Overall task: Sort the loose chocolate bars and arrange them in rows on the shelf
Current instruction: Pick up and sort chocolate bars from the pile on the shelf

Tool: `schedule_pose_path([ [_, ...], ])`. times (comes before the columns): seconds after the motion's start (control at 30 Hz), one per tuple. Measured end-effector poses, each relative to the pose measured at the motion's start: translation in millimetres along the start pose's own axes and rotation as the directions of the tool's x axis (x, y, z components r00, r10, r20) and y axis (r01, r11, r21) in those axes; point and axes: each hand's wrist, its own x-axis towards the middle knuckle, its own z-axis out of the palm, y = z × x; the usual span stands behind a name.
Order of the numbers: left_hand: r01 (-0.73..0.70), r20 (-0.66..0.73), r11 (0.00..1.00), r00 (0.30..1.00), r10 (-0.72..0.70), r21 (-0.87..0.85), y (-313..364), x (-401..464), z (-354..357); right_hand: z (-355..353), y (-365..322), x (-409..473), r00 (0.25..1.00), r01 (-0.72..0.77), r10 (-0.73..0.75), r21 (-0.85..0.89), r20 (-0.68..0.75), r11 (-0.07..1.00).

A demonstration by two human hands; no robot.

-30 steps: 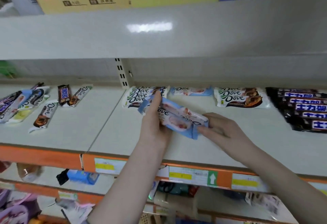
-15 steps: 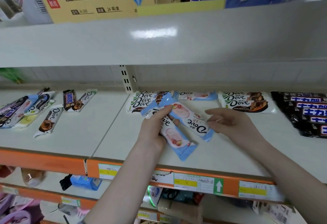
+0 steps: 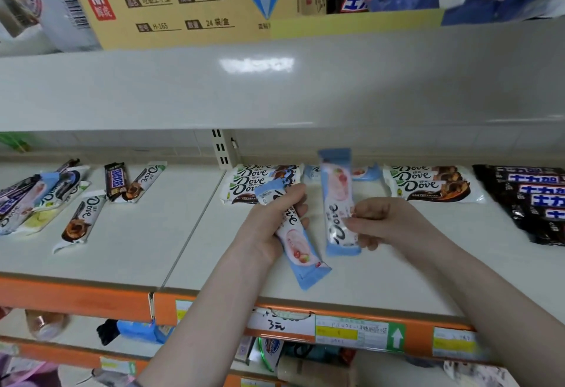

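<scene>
— Well, from the head view, what might go wrong?
— The left hand (image 3: 272, 227) grips one blue bar (image 3: 295, 241) loosely; its tail overhangs the shelf (image 3: 122, 252) edge and could slip off.
— And the other?
— The right hand (image 3: 386, 223) pinches a second blue bar (image 3: 337, 200), upright, just before the back blue row (image 3: 365, 172).

The two blue Dove bars are now split apart: right hand (image 3: 385, 221) pinches one blue bar (image 3: 337, 200), turned upright, pointing at shelf back; left hand (image 3: 272, 227) grips the other blue bar (image 3: 295, 233) alone, tilted.
</scene>
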Motion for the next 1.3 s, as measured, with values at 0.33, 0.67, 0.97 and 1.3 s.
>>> schedule_pose_path([
  [0.33, -0.074, 0.120, 0.990, 0.991, 0.060, 0.118, 3.6, -6.5, 7.6, 17.0, -2.5, 9.6, 0.996, -0.022, 0.050, 0.356, -0.072, 0.934],
  [0.67, -0.131, 0.065, 0.979, 0.990, 0.122, 0.156, 15.3, -9.0, -0.7, -11.0, 3.2, 1.1, 0.927, 0.174, -0.135, 0.081, -0.350, 0.982],
  [0.97, -0.054, 0.061, 0.990, 0.997, 0.046, 0.131, 6.8, -5.6, 7.2, 0.5, 8.3, -11.7, 0.854, 0.423, -0.517, -0.658, 0.060, 0.623],
  [1.3, 0.067, 0.058, 0.997, 0.996, -0.064, -0.047, -3.1, 5.9, 6.4, -7.8, 6.8, 11.9, 0.722, 0.449, -0.643, -0.880, 0.258, 0.152],
])
